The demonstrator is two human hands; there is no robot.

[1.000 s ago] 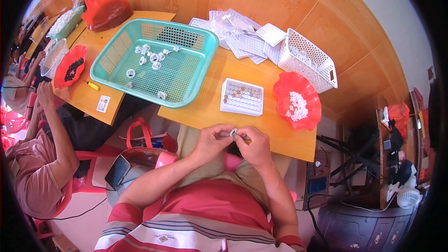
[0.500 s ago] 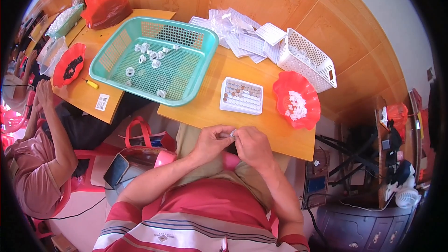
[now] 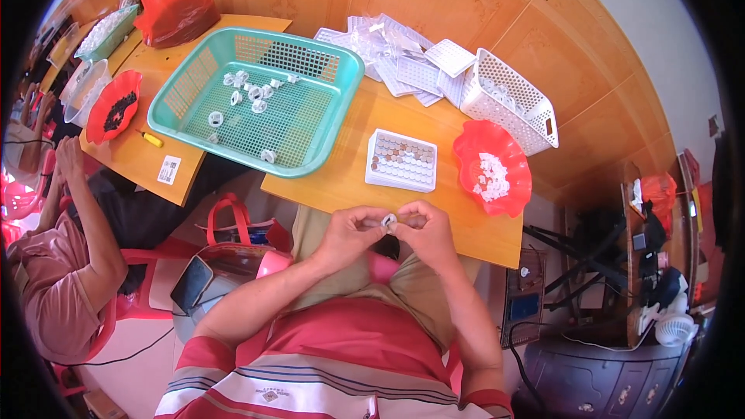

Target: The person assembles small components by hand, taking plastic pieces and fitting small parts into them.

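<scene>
A wood-panelled wall point(image 3: 434, 0) curves behind a wooden table point(image 3: 341, 188), with the lens's black rim swallowing the corners. At far left sits a co-worker point(image 3: 66, 287), partly cut off; what that person's hands do is too small to tell. A large green basket point(image 3: 340, 120) stands on the table's left side, with white parts point(image 3: 259, 106) scattered inside, their shapes hard to make out. Behind and right of it lies a heap of white trays point(image 3: 419, 75), overlapping and partly hidden under clear plastic. A white basket point(image 3: 512, 126) leans into view beside them; its perforated wall hides much of its contents. In front is a red bowl point(image 3: 472, 154) of small white pieces point(image 3: 491, 178), individually indistinct. Left of the bowl, a white box point(image 3: 401, 185) holds rows of brown and pale discs point(image 3: 400, 157). Just off the table's near edge, the left hand point(image 3: 348, 237) and right hand point(image 3: 428, 237) meet. Their thumbs and forefingers grip a small white ring point(image 3: 389, 219) from either side, its dark centre showing; the fingertips cover part of its rim, and the other fingers are curled, largely out of sight.
</scene>
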